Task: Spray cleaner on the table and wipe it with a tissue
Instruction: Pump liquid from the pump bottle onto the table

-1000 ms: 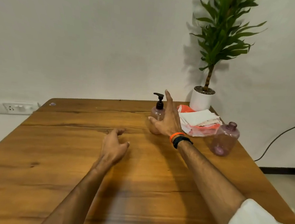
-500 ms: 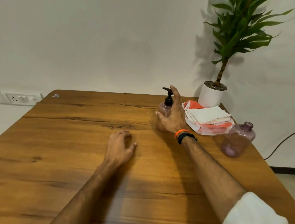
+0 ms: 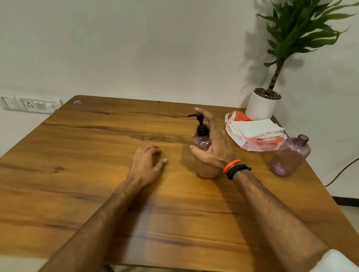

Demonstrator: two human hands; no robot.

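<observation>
A pinkish pump bottle of cleaner (image 3: 201, 142) with a black pump head stands on the wooden table (image 3: 84, 192), right of centre. My right hand (image 3: 215, 144) curls around its right side, thumb across the front and index finger raised above the pump; the bottle's lower body is partly hidden by the hand. My left hand (image 3: 146, 165) lies palm down on the table to the left of the bottle, holding nothing. A stack of white tissues (image 3: 257, 128) lies on an orange and white bag at the back right.
An uncapped purple bottle (image 3: 289, 156) stands near the right edge. A potted plant (image 3: 263, 105) fills the back right corner by the wall. A socket plate (image 3: 27, 103) is on the wall at the left, and a black cable (image 3: 352, 162) hangs at the right.
My right hand has closed in from beside the pump bottle to wrap around it. My left hand has settled flat on the table. The camera has tilted so the table sits lower in view.
</observation>
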